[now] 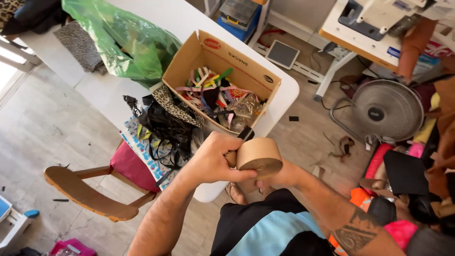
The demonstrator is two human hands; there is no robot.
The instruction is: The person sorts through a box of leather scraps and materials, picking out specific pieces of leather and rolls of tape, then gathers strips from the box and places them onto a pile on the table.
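Left hand (213, 161) grips the tan roll (258, 156), fingers wrapped on its near side. Right hand (279, 179) is under the roll, mostly hidden; its fingers cannot be judged. Box (208, 59) of trimmings sits at 11 o'clock, fan (386, 111) at 2 o'clock.

The left hand (212, 161) grips a tan roll of tape (259, 158) from above; the right hand (275, 180) supports it underneath, mostly hidden. Just beyond, an open cardboard box (189, 66) of coloured ribbons sits on the white table (175, 19); a green plastic bag (125, 40) lies beside it.
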